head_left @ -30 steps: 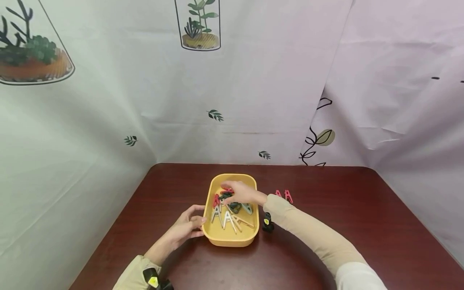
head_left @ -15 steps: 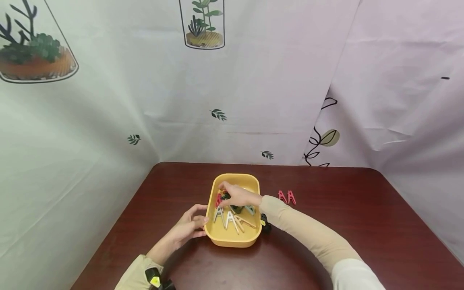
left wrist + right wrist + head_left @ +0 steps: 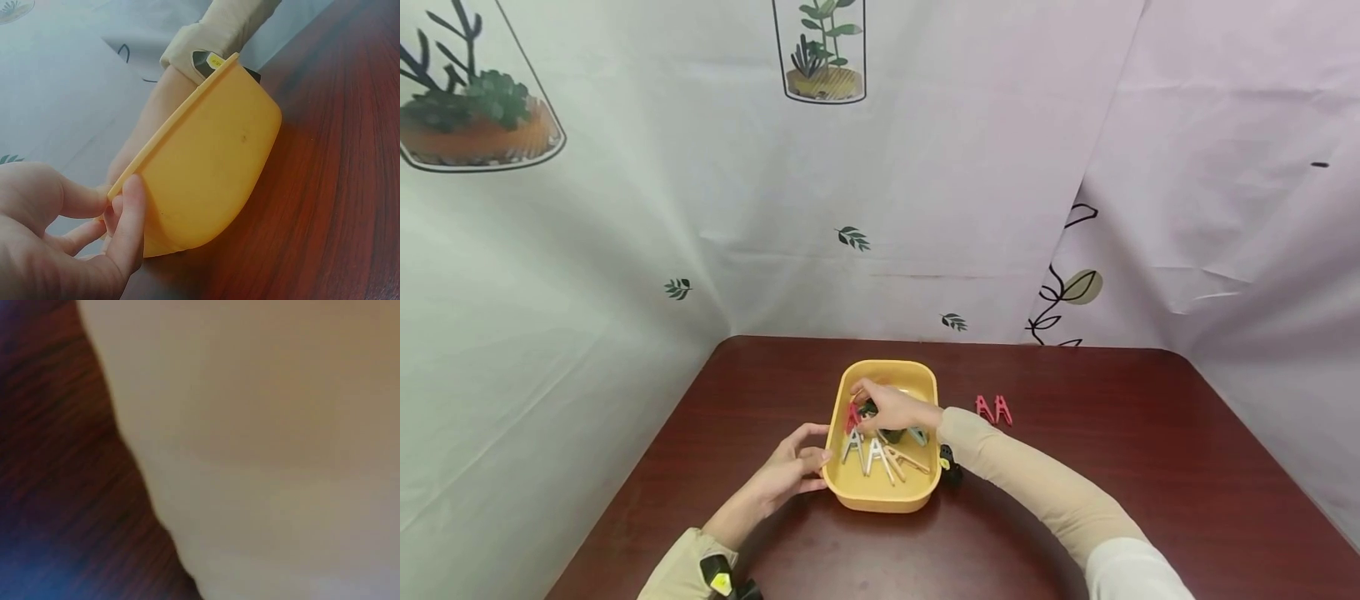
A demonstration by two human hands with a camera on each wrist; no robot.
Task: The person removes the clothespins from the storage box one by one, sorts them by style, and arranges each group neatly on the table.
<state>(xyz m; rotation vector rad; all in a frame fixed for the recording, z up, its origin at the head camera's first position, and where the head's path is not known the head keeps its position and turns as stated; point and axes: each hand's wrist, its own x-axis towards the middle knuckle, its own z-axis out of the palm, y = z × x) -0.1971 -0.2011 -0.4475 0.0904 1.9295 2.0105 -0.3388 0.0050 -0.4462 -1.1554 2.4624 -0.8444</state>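
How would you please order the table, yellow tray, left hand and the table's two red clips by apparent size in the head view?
Table
Yellow tray
Left hand
Red clips, too alike to rank

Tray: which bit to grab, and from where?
Tray: likely the rim of its left long side, coming from the left. The thin lip tops a wall that slopes inward, giving purchase; the right arm spans the opposite rim.
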